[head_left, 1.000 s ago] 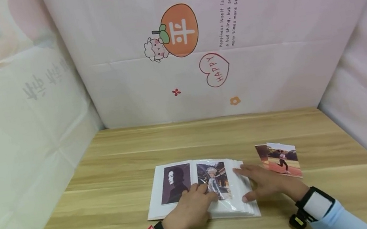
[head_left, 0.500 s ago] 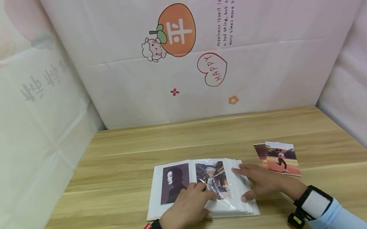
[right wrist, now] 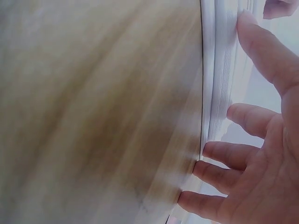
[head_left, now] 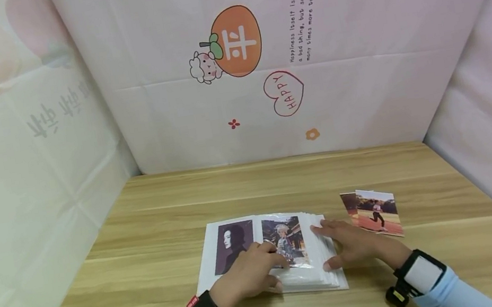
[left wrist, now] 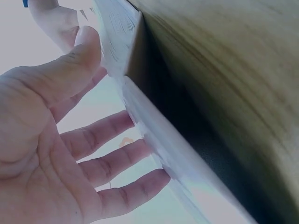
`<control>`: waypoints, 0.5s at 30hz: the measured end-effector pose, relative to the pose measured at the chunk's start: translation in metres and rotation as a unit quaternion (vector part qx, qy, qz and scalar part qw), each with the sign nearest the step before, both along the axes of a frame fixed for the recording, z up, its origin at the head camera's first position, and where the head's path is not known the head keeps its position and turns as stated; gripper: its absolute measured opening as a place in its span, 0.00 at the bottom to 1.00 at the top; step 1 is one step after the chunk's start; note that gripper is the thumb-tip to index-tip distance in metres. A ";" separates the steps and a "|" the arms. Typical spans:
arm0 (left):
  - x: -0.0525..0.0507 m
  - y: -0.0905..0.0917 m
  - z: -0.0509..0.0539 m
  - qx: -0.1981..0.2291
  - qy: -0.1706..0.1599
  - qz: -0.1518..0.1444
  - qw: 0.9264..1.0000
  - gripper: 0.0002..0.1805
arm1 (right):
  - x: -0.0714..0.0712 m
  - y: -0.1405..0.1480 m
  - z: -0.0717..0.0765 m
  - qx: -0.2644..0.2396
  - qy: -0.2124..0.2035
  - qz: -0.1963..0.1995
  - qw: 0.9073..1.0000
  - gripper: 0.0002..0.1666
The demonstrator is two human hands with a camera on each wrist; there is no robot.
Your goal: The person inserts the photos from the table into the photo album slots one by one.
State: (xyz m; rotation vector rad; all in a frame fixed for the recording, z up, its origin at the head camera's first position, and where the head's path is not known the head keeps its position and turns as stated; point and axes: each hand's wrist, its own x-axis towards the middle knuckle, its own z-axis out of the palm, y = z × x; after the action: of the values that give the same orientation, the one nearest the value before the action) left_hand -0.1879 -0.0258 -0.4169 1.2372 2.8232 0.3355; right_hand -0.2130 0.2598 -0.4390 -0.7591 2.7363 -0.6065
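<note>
An open photo album (head_left: 304, 276) with white pages lies on the wooden table, a dark portrait photo (head_left: 232, 244) on its left page. On the right page, under clear film, is a photo of a person in patterned dress (head_left: 291, 240). My left hand (head_left: 250, 273) rests across the middle of the album, its fingertips touching the pages. In the left wrist view the fingers (left wrist: 126, 191) are spread and fairly straight. My right hand (head_left: 354, 243) touches the album's right page edges with fingers spread; in the right wrist view the thumb (right wrist: 261, 42) rests against the stacked pages (right wrist: 224, 70).
Loose photos (head_left: 378, 213), the top one showing a runner on a track, lie overlapped right of the album, just beyond my right hand. White printed cloth (head_left: 173, 122) stands behind the table (head_left: 143, 234) and on both sides.
The left hand has shifted slightly toward me and left, showing more of the right-page photo. The right hand holds its place at the page edges. The view has shifted a little.
</note>
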 end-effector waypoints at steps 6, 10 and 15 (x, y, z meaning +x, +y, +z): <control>0.005 0.006 -0.002 -0.016 0.029 0.014 0.999 0.15 | 0.001 0.001 0.000 -0.001 0.003 -0.003 1.000 0.56; 0.012 0.013 -0.002 -0.012 0.087 0.007 0.996 0.17 | 0.002 0.002 0.000 -0.005 0.002 -0.006 1.000 0.55; 0.015 0.022 0.001 0.011 0.140 -0.018 0.990 0.15 | 0.004 0.001 0.001 -0.013 0.006 -0.005 1.000 0.55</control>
State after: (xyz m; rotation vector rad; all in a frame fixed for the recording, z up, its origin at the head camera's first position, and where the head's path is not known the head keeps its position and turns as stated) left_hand -0.1727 -0.0033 -0.4159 1.4416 3.0285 0.2050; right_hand -0.2094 0.2613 -0.4383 -0.7588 2.7496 -0.6419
